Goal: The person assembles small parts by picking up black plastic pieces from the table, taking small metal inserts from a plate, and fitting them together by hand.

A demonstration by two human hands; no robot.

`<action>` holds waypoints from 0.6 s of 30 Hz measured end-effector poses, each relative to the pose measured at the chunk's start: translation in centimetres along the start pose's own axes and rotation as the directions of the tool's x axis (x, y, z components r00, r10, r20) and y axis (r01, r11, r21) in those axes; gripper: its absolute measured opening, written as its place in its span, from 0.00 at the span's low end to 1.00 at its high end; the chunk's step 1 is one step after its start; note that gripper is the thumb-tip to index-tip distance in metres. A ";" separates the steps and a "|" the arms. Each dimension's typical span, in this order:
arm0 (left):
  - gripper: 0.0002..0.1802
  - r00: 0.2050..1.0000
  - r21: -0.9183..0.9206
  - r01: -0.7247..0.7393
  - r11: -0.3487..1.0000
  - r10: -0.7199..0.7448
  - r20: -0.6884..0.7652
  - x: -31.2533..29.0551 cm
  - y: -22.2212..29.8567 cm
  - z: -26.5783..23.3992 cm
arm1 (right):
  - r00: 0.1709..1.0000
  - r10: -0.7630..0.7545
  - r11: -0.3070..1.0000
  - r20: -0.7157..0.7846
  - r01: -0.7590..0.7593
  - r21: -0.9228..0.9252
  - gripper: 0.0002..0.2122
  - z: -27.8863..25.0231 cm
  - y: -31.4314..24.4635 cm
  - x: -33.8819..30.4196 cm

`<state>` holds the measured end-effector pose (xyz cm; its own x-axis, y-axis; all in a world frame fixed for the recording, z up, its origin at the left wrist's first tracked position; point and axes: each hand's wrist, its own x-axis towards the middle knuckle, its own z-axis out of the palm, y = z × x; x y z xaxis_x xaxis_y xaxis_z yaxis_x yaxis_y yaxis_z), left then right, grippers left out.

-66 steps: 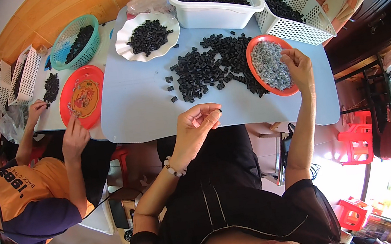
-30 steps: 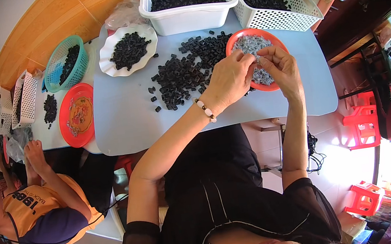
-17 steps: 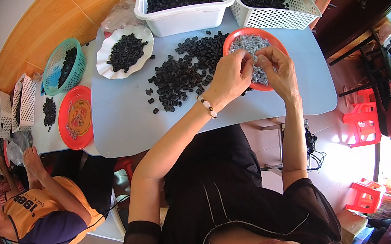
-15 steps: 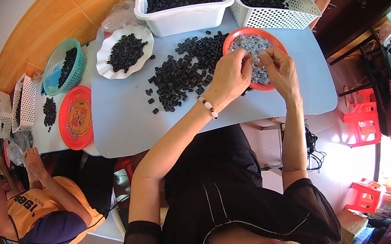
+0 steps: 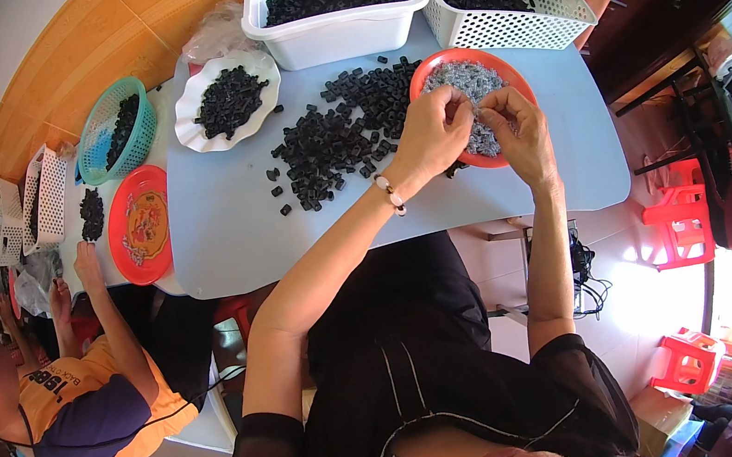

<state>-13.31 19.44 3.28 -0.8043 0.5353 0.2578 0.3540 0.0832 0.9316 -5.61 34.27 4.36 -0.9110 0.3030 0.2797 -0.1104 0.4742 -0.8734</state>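
Over a red-orange dish (image 5: pixel 521 80) filled with small clear-grey pieces (image 5: pixel 459 77), my two hands are close together, fingertips almost meeting. My left hand (image 5: pixel 439 132) has its thumb and forefinger pinched; whatever is between them is too small or hidden to name. My right hand (image 5: pixel 521 134) is also pinched, its fingers bent toward the left fingertips, and its contents cannot be made out. Left of the dish, a loose pile of small black cylindrical pieces (image 5: pixel 318 153) spreads over the grey-blue table (image 5: pixel 236 233).
Behind stand a white tub (image 5: pixel 340 40) and a white perforated basket (image 5: pixel 512 32), both holding black pieces. A scalloped white plate (image 5: pixel 191 127) of them sits left. Further left are a green basket (image 5: pixel 148 128), a red tray (image 5: pixel 131 252) and a person in an orange top (image 5: pixel 69 378).
My hands have drawn together, the right fingertips moving left to the left ones. The person at the left has reached a hand forward toward the small black heap. The view has shifted slightly.
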 end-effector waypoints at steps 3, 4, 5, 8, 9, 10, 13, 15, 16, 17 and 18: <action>0.09 0.976 -0.246 0.215 0.945 -0.202 0.076 0.3 -0.4 0.0 | 0.999 -0.023 0.998 -0.027 0.022 -0.060 0.06 -0.2 0.4 0.3; 0.09 0.970 -0.292 0.242 0.925 -0.230 0.076 0.4 -0.3 -0.1 | 0.999 -0.022 0.998 -0.028 0.020 -0.059 0.06 -0.2 0.2 0.3; 0.10 0.963 -0.338 0.268 0.902 -0.258 0.076 0.4 -0.3 -0.2 | 0.999 -0.024 0.994 -0.041 0.020 -0.105 0.07 -0.2 -0.3 0.4; 0.10 0.984 -0.183 0.176 0.967 -0.174 0.025 0.1 -0.1 -0.7 | 0.997 -0.032 0.993 -0.075 0.023 -0.112 0.07 0.0 -0.3 0.5; 0.10 0.984 -0.183 0.177 0.967 -0.176 0.024 0.0 -0.2 -0.7 | 0.995 -0.033 0.997 -0.097 0.026 -0.076 0.07 0.1 -0.2 0.4; 0.10 0.987 -0.178 0.161 0.971 -0.158 0.031 -0.1 -0.3 -0.7 | 0.995 -0.033 0.997 -0.095 0.026 -0.075 0.07 0.2 0.0 0.4; 0.09 0.990 -0.167 0.143 0.975 -0.138 0.041 -0.7 -0.3 -0.7 | 0.999 -0.025 0.999 -0.021 0.026 0.038 0.06 0.5 -0.1 0.2; 0.08 0.990 -0.162 0.142 0.977 -0.137 0.042 -1.2 -0.3 -0.8 | 1.000 -0.022 1.000 0.021 0.022 -0.009 0.05 0.8 -0.9 0.0; 0.07 0.990 -0.219 0.140 0.966 -0.131 0.053 -1.5 -0.4 -1.0 | 0.999 -0.022 1.000 0.024 0.022 -0.009 0.05 0.8 -1.1 -0.2; 0.07 0.990 -0.275 0.139 0.951 -0.126 0.064 -1.9 -0.5 -1.1 | 0.999 -0.017 0.999 0.029 0.015 0.040 0.05 0.9 -1.3 -0.4; 0.07 0.990 -0.275 0.141 0.951 -0.129 0.063 -2.5 -0.1 -1.5 | 0.999 -0.010 0.996 0.032 0.007 0.090 0.05 0.8 -1.5 -0.7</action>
<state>-12.05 16.89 2.95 -0.8115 0.5721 0.1190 0.0918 -0.0763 0.9928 -5.12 32.62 5.17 -0.9220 0.2720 0.2756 -0.1520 0.4003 -0.9037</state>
